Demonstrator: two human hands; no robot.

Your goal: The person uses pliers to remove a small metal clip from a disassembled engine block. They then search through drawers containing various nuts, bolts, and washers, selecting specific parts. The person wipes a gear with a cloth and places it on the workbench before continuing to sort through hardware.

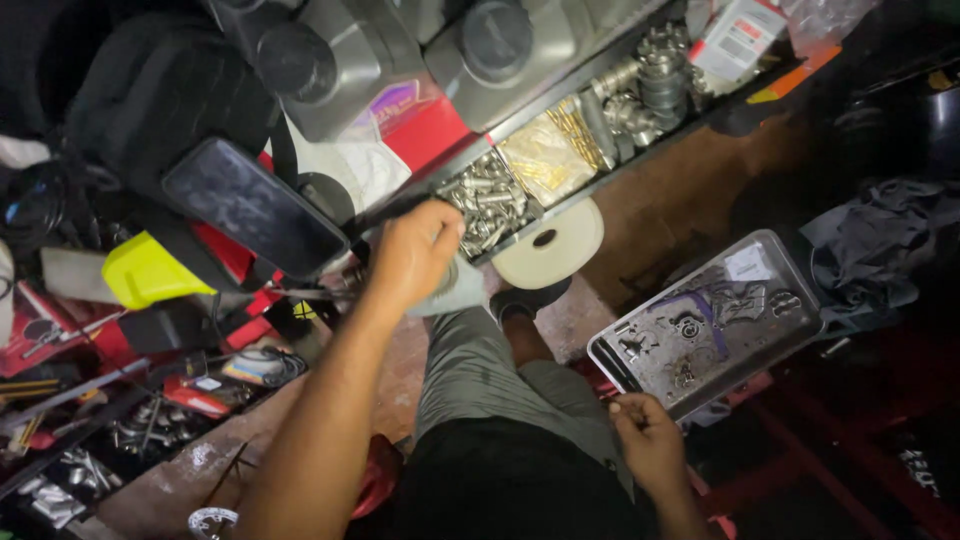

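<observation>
My left hand reaches forward to the near edge of a long divided parts bin. Its fingers are closed around a pale grey, cloth-like piece, right beside the compartment of silver bolts. My right hand is low at the right and grips the near corner of a flat metal tray. Small dark metal parts lie in that tray. My leg in grey trousers lies between the two hands.
The bin also holds brass screws and larger steel nuts. A white roll sits below it. A dark flat slab, a yellow piece and tools crowd the left. Dark cloth lies at the right.
</observation>
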